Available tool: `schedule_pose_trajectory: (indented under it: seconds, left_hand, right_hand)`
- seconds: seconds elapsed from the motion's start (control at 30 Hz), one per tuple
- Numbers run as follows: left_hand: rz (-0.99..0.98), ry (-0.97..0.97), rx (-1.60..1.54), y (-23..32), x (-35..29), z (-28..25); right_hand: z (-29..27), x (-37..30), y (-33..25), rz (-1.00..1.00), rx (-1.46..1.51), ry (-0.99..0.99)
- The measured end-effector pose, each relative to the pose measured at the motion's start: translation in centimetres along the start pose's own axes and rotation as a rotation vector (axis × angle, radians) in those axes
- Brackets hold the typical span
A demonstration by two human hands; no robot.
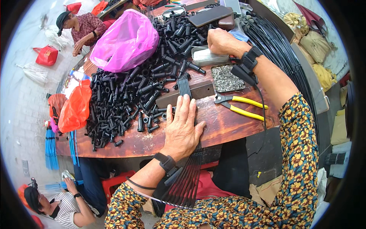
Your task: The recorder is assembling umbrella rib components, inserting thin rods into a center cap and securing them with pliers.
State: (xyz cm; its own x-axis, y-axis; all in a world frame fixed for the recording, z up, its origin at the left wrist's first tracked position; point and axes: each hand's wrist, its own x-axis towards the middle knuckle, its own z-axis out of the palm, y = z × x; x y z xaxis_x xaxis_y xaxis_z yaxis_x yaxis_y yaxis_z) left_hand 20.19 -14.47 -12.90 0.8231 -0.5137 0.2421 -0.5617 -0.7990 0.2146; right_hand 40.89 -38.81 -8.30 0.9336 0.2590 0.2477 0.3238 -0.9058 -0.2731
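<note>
My left hand [182,128] lies flat, fingers stretched out, on a bundle of thin black rods [185,177] like umbrella ribs. Their far ends [184,86] lie side by side across a dark metal bar [204,91], while the near ends fan out over my lap. My right hand [223,42] is closed above a clear box [209,57] of thin pale wires; what its fingers hold, if anything, is hidden. Beside that box sits a tray of small silvery metal pieces [227,78]. Cutting pliers with yellow handles [249,101] lie on the wooden table [228,126].
Black plastic tubular parts [114,103] heap across the table, with a pink plastic bag [124,40] on them. A dark case [210,16] stands behind. Long black rods [286,49] line the right side. Two people [82,28] sit nearby, at far left and near left.
</note>
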Motion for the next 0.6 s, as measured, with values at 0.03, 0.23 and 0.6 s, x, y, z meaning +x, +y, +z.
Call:
schedule_pose_trajectory:
  seconds: [0.03,0.23,0.6]
  left_hand:
    - [0.006,0.004,-0.006,0.1,0.0,0.0]
    - [-0.005,0.020,0.007,-0.3,-0.3,0.0]
    - [0.024,0.066,-0.019,-0.3,-0.3,0.4]
  right_hand:
    - [-0.2,-0.1,0.2,-0.001,-0.006,-0.002]
    - [-2.4,-3.3,-4.3,-0.323,0.160,-0.052]
    - [-3.0,-6.2,-10.2,-0.404,-0.270,-0.301]
